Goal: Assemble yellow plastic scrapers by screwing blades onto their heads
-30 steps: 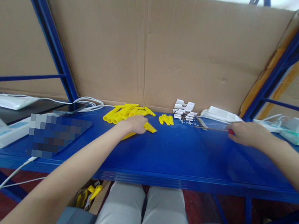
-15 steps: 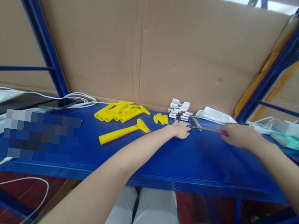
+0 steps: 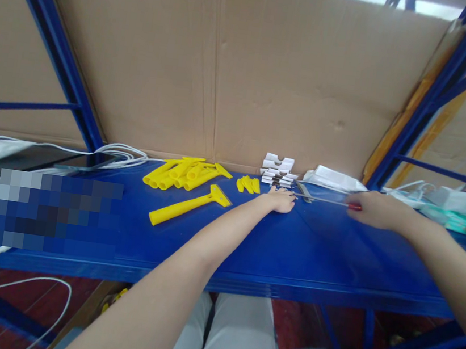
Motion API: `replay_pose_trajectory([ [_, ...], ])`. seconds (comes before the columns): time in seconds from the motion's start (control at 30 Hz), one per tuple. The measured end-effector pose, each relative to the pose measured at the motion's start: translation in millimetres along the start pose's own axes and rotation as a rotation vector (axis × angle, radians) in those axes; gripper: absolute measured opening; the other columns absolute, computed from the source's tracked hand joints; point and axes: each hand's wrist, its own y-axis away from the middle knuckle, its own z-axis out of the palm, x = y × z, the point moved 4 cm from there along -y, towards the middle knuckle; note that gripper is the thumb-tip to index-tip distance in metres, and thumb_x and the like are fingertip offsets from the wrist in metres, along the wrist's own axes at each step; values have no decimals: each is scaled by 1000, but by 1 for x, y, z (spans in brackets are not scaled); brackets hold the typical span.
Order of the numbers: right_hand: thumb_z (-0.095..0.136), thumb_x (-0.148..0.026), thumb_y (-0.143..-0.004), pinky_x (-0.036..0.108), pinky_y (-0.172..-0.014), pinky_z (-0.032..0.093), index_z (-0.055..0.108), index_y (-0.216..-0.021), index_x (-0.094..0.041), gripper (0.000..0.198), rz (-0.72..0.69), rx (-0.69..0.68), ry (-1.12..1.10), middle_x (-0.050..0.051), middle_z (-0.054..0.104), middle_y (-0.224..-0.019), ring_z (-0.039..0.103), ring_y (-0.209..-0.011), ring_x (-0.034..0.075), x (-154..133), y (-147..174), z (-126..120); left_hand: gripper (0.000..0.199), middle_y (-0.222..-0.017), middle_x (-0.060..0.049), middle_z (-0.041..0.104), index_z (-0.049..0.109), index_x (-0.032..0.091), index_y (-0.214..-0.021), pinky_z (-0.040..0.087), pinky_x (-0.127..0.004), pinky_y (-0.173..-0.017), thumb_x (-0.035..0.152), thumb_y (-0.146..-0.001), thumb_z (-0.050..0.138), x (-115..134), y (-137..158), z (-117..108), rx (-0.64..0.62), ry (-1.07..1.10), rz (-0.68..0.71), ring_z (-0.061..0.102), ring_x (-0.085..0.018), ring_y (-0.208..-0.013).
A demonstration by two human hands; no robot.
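My right hand (image 3: 368,208) is closed around the red handle of a screwdriver (image 3: 327,200), whose thin metal shaft lies level and points left. The tip ends close to my left hand (image 3: 283,200), which reaches to the far side of the blue shelf. The left fingers are bent down over small dark pieces beside a stack of white paper-wrapped blades (image 3: 277,169); what they pinch is too small to make out. A flat grey metal piece (image 3: 304,192) lies between the hands. Left of my forearm rests a yellow scraper (image 3: 186,205) with a wide head.
Several yellow scraper handles (image 3: 183,175) are piled at the back, with small yellow pieces (image 3: 249,184) to their right. A white packet (image 3: 335,178) leans by the cardboard wall (image 3: 146,54). White cables (image 3: 126,153) coil at left. The blue shelf's front edge (image 3: 286,290) is near my lap.
The view has shifted slightly. My right hand has barely moved, and the screwdriver's red handle shows more clearly. My left hand stays by the small dark pieces.
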Motion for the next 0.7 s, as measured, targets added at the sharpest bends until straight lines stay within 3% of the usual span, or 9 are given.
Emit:
replay_pose_trajectory([
  [0.17,42,-24,-82,33,-73,46,67,-89,-18,27,47,-58,-11,13,71,-89,67,-82,26,5,10,-5,50,-152,-8,36,43,23,-142,21,-49,-111,30,-95,26,1,4,-1,42,38,-10,33,-25,-137],
  [0.33,46,-26,-81,35,-79,47,67,-89,-18,24,96,17,-60,13,72,-92,67,-86,27,17,14,6,40,-135,-8,56,65,22,-120,34,-45,-104,23,-91,37,-10,13,-16,173,157,-66,47,-27,-126],
  [0.43,47,-26,-79,34,-75,48,65,-81,-19,19,90,97,-157,12,72,-85,67,-80,26,22,19,13,30,-116,-9,68,71,18,-105,40,-39,-99,19,-85,49,-38,34,-45,332,379,-142,58,-25,-112],
  [0.53,49,-30,-78,35,-68,48,61,-73,-20,16,114,143,-247,12,72,-82,67,-76,27,24,24,17,32,-101,-15,72,65,9,-111,50,-31,-80,16,-85,49,-82,79,-74,491,669,-269,68,-20,-86],
  [0.6,50,-31,-78,35,-68,48,59,-71,-20,16,122,149,-292,13,72,-82,67,-76,27,21,25,19,37,-104,-16,71,62,8,-117,51,-30,-79,21,-83,54,-106,116,-82,443,610,-324,68,-21,-88],
  [0.7,50,-32,-78,34,-69,47,61,-74,-18,18,83,144,-327,13,72,-80,66,-74,26,9,18,16,62,-131,-14,59,53,17,-132,45,-32,-93,33,-74,67,-123,162,-67,107,307,-343,58,-27,-116],
])
